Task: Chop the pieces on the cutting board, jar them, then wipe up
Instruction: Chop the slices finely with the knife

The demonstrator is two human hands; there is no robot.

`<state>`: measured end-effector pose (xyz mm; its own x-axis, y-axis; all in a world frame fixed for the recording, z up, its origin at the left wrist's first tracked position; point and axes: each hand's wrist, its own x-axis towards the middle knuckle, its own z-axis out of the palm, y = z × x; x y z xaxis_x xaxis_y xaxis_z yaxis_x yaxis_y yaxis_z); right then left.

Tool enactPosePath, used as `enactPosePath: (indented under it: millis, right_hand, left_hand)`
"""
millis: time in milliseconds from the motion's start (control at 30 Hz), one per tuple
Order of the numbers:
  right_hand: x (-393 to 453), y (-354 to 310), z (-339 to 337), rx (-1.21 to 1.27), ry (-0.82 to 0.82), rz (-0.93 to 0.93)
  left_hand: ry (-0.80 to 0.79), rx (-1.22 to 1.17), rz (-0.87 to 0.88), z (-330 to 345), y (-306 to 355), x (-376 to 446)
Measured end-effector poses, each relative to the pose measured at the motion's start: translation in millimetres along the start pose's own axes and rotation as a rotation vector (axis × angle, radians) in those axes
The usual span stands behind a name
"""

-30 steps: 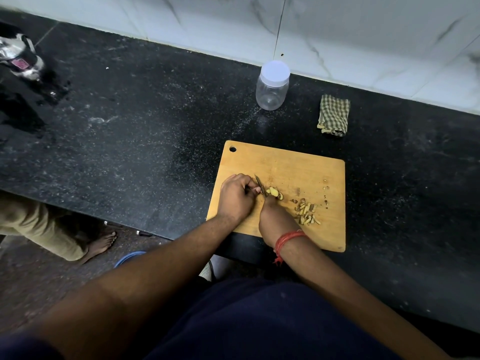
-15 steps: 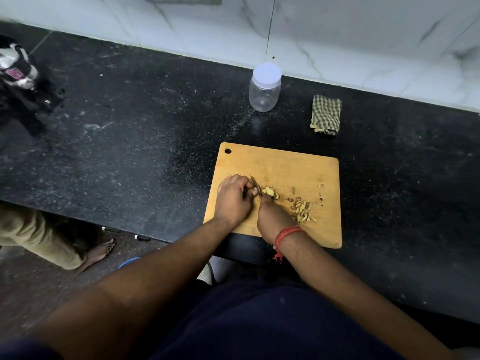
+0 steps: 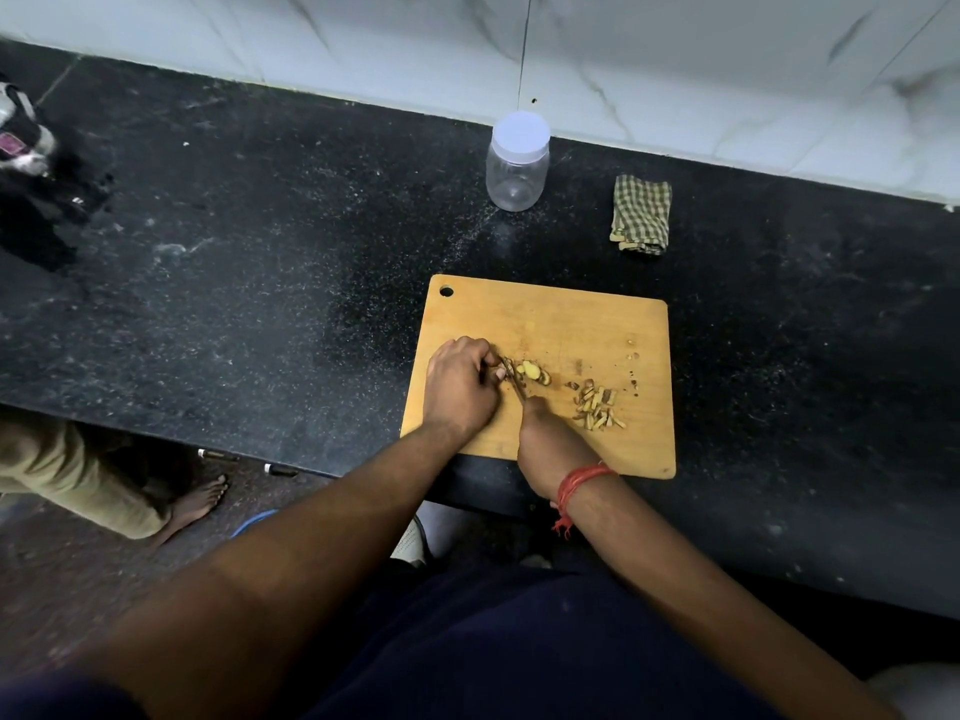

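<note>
Head view: cutting board [image 3: 571,324] on black tabletop [image 3: 260,304]. Left hand [image 3: 460,389] fingers curled on uncut piece [image 3: 530,371]; right hand [image 3: 550,444] grips knife [image 3: 514,381]. Chopped pieces [image 3: 597,407] just right. Lidded jar [image 3: 517,163], cloth [image 3: 641,215] behind.

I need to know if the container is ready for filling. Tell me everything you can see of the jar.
The jar is a small, clear container, plastic by its look, with rounded shoulders and a white screw-type lid still on it. It looks empty. It stands upright on the black countertop close to the white tiled wall, beyond the cutting board and left of the folded checked cloth. Nothing but the counter touches it; neither hand is near.
</note>
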<state>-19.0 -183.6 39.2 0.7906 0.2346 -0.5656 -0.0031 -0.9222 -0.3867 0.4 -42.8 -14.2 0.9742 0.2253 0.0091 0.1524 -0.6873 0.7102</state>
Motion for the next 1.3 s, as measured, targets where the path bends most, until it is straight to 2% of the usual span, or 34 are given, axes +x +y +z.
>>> enactPosePath:
  millis: [133, 333, 533, 667, 900, 1133, 1300]
  right_hand:
    - [-13.7, 11.9, 4.9, -0.042, -0.015, 0.010]
    - [-32.2, 30.2, -5.6, 0.021, -0.108, -0.010]
    - [-40.7, 41.0, -22.2, 0.523, -0.158, 0.037]
    - [-34.6, 47.0, -27.6, 0.680, -0.127, 0.065]
    - [-28.2, 48.4, -28.0, 0.736, -0.108, 0.093]
    - [-25.0, 45.3, -29.1, 0.730, -0.104, 0.088]
    - [-23.3, 43.7, -33.4, 0.729, -0.091, 0.075]
  left_hand:
    - [-0.002, -0.004, 0.010, -1.4, 1.8, -0.1]
    - [-0.021, -0.022, 0.016, -2.2, -0.8, 0.0]
    - [-0.045, -0.043, 0.033, -3.3, -4.1, -0.1]
    - [-0.030, 0.010, 0.056, -2.5, -1.6, -0.5]
    - [-0.116, 0.261, 0.295, -8.1, -4.7, -5.1]
    - [-0.087, 0.448, 0.386, -4.3, 7.7, -0.3]
    - [-0.073, 0.488, 0.467, -5.6, 6.5, 4.9]
